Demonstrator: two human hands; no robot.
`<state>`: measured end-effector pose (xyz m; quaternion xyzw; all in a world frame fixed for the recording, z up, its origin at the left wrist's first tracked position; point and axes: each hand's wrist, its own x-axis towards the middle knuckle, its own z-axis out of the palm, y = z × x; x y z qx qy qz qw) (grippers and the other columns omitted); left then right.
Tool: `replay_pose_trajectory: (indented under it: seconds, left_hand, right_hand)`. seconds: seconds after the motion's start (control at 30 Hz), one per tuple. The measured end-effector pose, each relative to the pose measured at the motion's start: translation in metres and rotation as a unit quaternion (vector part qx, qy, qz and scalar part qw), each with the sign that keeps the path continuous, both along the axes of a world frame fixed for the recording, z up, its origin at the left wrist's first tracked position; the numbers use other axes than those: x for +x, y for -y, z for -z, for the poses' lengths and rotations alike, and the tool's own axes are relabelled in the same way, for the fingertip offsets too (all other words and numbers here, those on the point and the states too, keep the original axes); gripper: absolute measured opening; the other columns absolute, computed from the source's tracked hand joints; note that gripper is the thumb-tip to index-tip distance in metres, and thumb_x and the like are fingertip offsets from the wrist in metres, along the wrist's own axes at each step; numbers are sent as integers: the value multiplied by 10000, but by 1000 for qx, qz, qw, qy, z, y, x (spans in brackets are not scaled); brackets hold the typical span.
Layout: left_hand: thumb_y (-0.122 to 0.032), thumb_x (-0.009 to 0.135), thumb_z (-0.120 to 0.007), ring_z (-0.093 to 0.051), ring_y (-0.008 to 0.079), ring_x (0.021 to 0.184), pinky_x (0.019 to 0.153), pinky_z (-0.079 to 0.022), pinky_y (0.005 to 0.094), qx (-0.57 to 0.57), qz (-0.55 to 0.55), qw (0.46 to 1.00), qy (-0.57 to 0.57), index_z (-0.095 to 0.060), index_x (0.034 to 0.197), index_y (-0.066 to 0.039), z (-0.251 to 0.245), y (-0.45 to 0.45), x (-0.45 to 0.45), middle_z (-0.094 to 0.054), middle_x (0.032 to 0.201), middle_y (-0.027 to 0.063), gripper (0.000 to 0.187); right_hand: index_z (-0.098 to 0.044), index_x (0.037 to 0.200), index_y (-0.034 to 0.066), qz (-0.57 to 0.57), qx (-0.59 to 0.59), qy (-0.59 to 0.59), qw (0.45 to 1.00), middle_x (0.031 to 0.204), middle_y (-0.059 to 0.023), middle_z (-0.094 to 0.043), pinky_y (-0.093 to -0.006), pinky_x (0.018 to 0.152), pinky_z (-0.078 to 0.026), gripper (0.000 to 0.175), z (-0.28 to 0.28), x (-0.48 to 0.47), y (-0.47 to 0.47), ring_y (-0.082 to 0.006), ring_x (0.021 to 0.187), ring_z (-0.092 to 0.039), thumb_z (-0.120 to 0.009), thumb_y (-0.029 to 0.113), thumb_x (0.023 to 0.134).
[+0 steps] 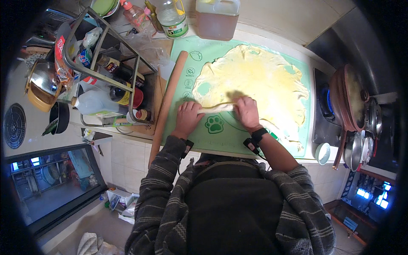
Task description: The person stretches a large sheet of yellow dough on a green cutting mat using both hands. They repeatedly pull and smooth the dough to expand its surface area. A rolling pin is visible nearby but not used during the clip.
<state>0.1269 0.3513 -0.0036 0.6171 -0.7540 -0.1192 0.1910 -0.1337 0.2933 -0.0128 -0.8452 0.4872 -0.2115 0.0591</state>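
Observation:
A wide, thin sheet of dough with a yellow, oily-looking surface covers much of a green silicone mat. Several holes in it let the green show through. Its near edge is folded into a narrow roll. At the left end of that roll, my left hand grips the dough with fingers over the top. My right hand pinches the same roll farther right, its fingertips curled over the edge. A long wooden rolling pin lies along the mat's left side, near my left hand.
Left of the mat stands a metal rack with bottles. Behind are a plastic jug of brownish liquid and a large clear bottle. At right, a lidded pan sits over a blue flame; a small bowl is near the counter edge.

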Motion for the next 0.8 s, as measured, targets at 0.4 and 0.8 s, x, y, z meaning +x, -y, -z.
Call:
replay_pose_trajectory:
  seconds: [0.4,0.8]
  left_hand:
    - [-270,797,-697,-576,290,961,859,-436,428,-82,-14,997,-4,-611,1008,-131,-1,20,-4,-590,944,71,267]
    - [-216,805,-691,-572,317,958,814,-469,445,19,-150,977,-153,-582,1032,-102,7,44,2,-572,971,101,276]
  right_hand:
    - [-633,879,100,-69,65,30,995,833,-89,-607,-413,793,-418,179,5,27,24,-283,830,-577,-630,279,869]
    - [-610,1023,123,-103,40,0,994,941,-92,-577,-413,812,-403,314,7,27,27,-285,921,-535,-689,334,804]
